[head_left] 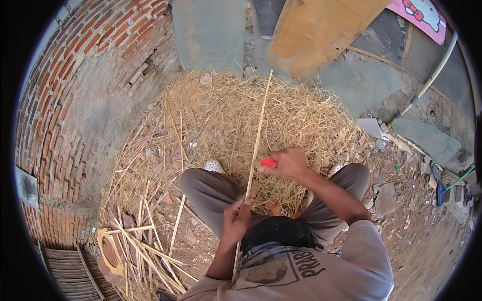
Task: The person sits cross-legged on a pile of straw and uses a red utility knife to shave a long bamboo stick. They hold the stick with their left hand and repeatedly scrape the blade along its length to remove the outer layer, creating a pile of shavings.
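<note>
My left hand (pixel 236 219) is closed around a long, thin, pale bamboo strip (pixel 260 123) near my lap. The strip slants up and away from me over the pile of shavings, and its lower end runs back along my left forearm. To the right of the strip, my right hand (pixel 287 163) is closed on a small red-handled tool (pixel 269 162). Its red part pokes out toward the strip; I cannot make out a blade. A heap of straw-coloured shavings (pixel 221 110) spreads in front of my bent legs.
Several cut bamboo strips (pixel 145 246) lie loosely at the lower left, beside a brown and yellow board (pixel 108 251). A brick wall (pixel 55 125) rises on the left. Flat panels (pixel 208 35) stand beyond the heap. Rubble (pixel 386 198) and a pale pole (pixel 436 75) are to the right.
</note>
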Motion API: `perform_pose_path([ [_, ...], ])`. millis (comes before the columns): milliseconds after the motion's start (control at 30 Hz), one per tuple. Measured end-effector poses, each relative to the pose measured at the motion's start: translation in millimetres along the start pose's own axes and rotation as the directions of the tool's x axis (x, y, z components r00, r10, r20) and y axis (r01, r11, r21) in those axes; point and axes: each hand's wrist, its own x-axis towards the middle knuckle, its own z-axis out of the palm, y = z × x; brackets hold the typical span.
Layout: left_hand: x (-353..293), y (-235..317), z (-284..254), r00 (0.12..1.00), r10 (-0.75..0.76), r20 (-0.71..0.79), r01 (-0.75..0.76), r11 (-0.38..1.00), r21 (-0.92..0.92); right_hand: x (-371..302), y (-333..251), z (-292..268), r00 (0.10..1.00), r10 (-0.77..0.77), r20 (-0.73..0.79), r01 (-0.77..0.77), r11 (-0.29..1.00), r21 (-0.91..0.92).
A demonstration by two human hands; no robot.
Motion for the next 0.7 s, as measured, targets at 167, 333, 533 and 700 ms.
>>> perform_pose_path([
  [167, 7.5, 8.5, 7.6, 0.998, 0.061, -0.003, -0.061, 0.997, 0.036, -8.6, -20.7, 5.7, 0.986, -0.164, -0.031, 0.165, 0.985, 0.052],
  [333, 10.3, 6.1, 13.8, 0.997, 0.079, -0.007, -0.078, 0.990, 0.118, 2.0, -3.2, 18.7, 0.990, -0.120, -0.073, 0.121, 0.993, -0.001],
  [533, 16.7, 11.5, 14.3, 0.996, 0.085, 0.000, -0.083, 0.974, 0.208, 10.4, 12.0, 20.9, 0.977, -0.134, -0.164, 0.138, 0.990, 0.015],
  [700, 6.5, 14.5, 16.9, 0.999, 0.012, 0.049, -0.021, 0.982, 0.185, 27.3, 50.8, 23.7, 0.983, 0.117, -0.143, -0.127, 0.990, -0.064],
])
